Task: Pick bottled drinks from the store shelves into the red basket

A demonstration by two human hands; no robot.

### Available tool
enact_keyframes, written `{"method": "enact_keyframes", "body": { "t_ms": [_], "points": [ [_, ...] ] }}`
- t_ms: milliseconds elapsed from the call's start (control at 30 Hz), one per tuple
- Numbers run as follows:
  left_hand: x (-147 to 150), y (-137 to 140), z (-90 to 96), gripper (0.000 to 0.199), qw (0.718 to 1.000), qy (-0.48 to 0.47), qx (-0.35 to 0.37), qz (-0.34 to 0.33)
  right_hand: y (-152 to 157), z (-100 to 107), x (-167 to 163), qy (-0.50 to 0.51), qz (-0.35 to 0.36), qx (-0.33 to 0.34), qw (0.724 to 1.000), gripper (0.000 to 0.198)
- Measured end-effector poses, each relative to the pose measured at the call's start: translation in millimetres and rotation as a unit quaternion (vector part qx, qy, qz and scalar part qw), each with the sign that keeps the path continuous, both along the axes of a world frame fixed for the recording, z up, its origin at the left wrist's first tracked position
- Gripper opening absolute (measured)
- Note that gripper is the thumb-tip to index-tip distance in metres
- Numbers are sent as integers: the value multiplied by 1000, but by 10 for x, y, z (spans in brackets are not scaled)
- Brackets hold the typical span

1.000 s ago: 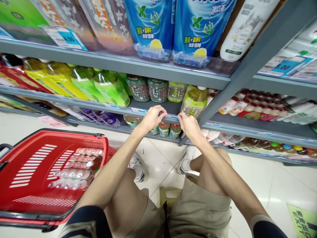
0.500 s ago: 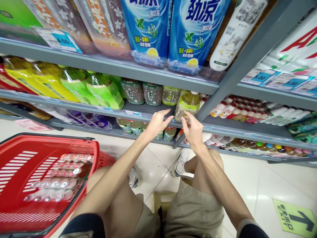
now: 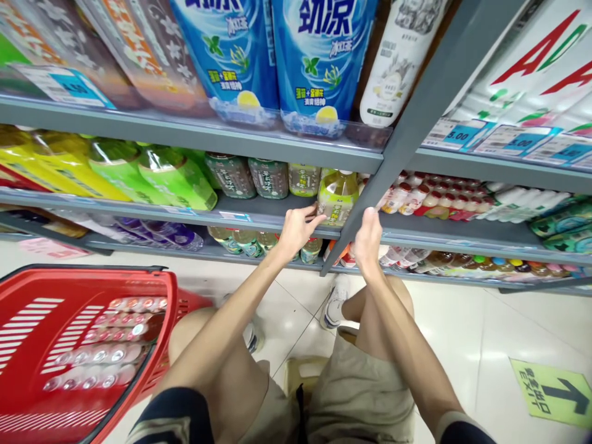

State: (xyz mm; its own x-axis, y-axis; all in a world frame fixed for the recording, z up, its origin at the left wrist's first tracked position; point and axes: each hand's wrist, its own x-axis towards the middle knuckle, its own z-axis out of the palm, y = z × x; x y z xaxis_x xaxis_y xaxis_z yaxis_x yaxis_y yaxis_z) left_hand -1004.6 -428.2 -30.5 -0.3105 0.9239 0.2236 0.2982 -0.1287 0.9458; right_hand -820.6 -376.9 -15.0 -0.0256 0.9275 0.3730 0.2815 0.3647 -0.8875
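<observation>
A bottle of yellow-green tea (image 3: 339,196) with a green label stands upright at the shelf's front edge, beside the grey upright post. My left hand (image 3: 298,231) is at its left side, thumb and fingers apart, the fingertips touching or very near the label. To the right of the post's lower part is my right hand (image 3: 369,240), its fingers drawn together; I see nothing in them. Behind and left of the bottle stand a similar green-labelled bottle (image 3: 304,179) and two dark-labelled bottles (image 3: 268,179).
At left on the floor is a red shopping basket (image 3: 164,302) holding packs of small bottles (image 3: 99,354). The upper shelf (image 3: 231,137) with large blue cartons (image 3: 319,68) overhangs the tea row. Right of the post lie packs of small drinks (image 3: 439,200).
My right hand has left the bottle's front and moved right, past the post. The bottle's label now faces forward more squarely. My left hand is closer to its side. The view has shifted slightly.
</observation>
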Motion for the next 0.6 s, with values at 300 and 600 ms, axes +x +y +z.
{"method": "enact_keyframes", "body": {
  "t_ms": [300, 600],
  "points": [
    [-21, 45, -33, 41, 996, 87, -11, 5, -2, -39, -31, -63, -11, 19, 998, 65],
    [-10, 48, -53, 47, 967, 251, -49, 8, 185, -172, -36, -86, -86, 73, 990, 81]
  ]
}}
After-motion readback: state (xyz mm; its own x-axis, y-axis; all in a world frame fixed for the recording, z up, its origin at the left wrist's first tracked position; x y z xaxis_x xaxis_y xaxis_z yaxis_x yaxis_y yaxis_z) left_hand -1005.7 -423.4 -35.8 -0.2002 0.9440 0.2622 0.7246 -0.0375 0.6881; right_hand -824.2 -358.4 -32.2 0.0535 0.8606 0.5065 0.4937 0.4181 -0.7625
